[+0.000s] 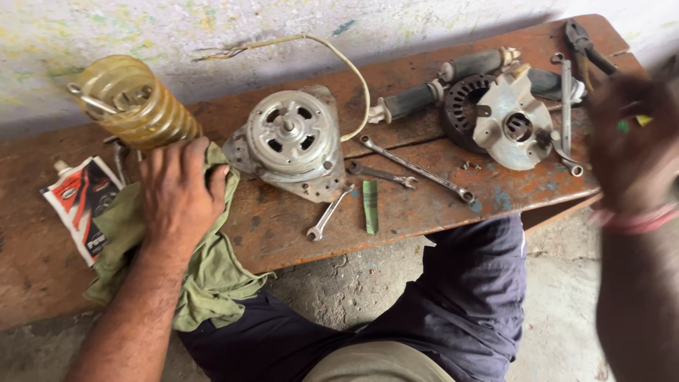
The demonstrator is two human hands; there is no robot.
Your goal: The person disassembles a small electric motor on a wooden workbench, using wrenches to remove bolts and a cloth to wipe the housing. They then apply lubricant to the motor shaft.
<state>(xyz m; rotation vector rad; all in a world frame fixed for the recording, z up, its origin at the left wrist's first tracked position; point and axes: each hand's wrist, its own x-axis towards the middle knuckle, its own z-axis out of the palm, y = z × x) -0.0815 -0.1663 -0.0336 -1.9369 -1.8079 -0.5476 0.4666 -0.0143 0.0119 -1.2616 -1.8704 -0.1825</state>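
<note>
My left hand [178, 189] lies flat, palm down, on a crumpled green rag [212, 272] at the left of a worn wooden bench [283, 230]. Just right of it stands a round grey electric motor [291, 143] with a pale cable [339, 60] arching from it. My right hand [629, 145] is raised and blurred at the right edge, above the bench; whether it holds anything cannot be made out. A red band circles that wrist.
A yellowish ribbed jar [136, 102] with tools stands at far left beside a red-and-white tube [81, 205]. Three spanners [414, 168] and a green strip [370, 206] lie mid-bench. A dismantled motor housing [506, 117], grey rollers [442, 81] and pliers [587, 46] sit right.
</note>
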